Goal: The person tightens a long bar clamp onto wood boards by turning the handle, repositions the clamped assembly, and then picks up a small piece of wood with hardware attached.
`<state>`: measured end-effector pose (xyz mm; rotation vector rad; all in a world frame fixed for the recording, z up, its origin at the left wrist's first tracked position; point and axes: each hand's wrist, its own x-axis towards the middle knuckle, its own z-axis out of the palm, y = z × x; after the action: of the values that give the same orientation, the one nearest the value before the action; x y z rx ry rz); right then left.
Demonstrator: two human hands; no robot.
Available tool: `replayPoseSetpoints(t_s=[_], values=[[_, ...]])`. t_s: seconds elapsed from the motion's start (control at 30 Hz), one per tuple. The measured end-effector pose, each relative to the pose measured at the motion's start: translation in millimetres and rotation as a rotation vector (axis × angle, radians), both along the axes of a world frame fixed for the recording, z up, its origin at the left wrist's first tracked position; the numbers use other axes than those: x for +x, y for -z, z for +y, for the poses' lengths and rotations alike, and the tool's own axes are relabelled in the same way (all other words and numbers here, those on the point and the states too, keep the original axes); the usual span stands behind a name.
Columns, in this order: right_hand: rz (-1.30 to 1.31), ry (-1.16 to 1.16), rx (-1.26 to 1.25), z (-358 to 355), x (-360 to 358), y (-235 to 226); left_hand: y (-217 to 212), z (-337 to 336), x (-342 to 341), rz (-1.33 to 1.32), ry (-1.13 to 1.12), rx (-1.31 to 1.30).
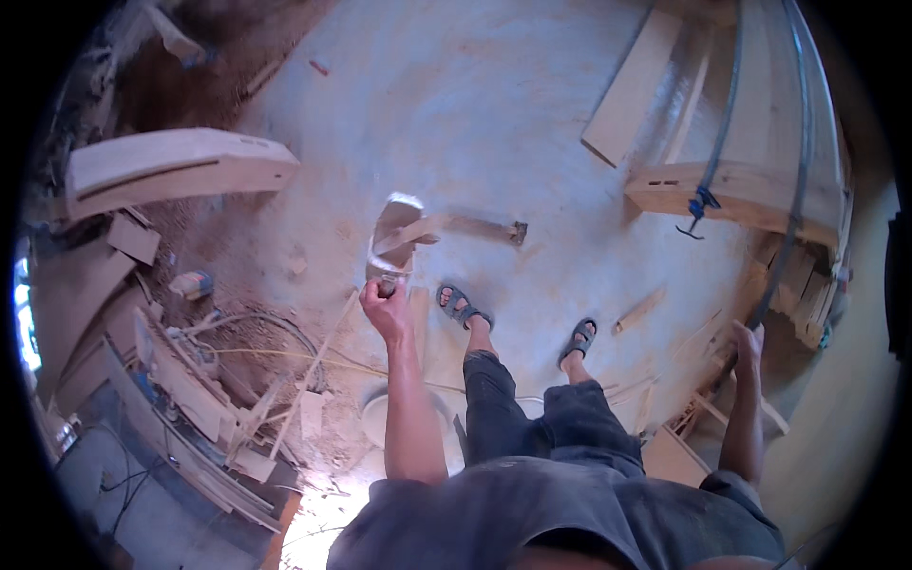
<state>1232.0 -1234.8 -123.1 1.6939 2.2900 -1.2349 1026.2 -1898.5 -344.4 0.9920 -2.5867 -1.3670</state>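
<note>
My left hand (382, 309) is closed on the near end of a cut-open container (385, 237) with a pale rim and brownish inside. A light stick leans in the container. Beyond it a long, narrow piece (475, 226) with a dark end shows over the floor; whether it joins the stick I cannot tell. Far to the right, my right hand (749, 340) wraps round the lower end of a long metal clamp bar (784, 256). That bar runs up across a pale wooden panel assembly (769, 123). A second bar with a blue clamp head (701, 201) crosses the same assembly.
A curved wooden piece (180, 166) sits at the left. Boards and offcuts (185, 380) with cables and sawdust crowd the lower left. A bottle (192, 284) lies near them. Round pale lids or buckets (385, 418) stand beside my legs. A wood scrap (639, 311) lies near my right foot.
</note>
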Motion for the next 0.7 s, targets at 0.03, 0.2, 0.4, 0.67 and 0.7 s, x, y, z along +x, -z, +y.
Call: replayPoseSetpoints(t_s=[0.03, 0.2, 0.4, 0.67, 0.7], values=[[0.068, -0.063, -0.042, 4.3, -0.4, -6.6, -46.8, 23.8, -6.0, 0.036, 0.088, -0.034], [0.234, -0.521, 0.768, -65.1, -35.7, -84.7, -251.6, 140.2, 1.9, 0.219, 0.367, -0.046], [0.706, -0.842, 0.463, -83.1, -40.7, -176.4, -407.3, 283.7, 55.7, 0.380, 0.528, 0.068], [0.952, -0.919, 0.496, 29.9, -40.4, -210.7, -457.6, 437.2, 111.4, 0.422, 0.802, 0.294], [0.964, -0.932, 0.437, 42.6, -37.1, -214.9, -453.9, 448.1, 113.7, 0.433, 0.819, 0.319]])
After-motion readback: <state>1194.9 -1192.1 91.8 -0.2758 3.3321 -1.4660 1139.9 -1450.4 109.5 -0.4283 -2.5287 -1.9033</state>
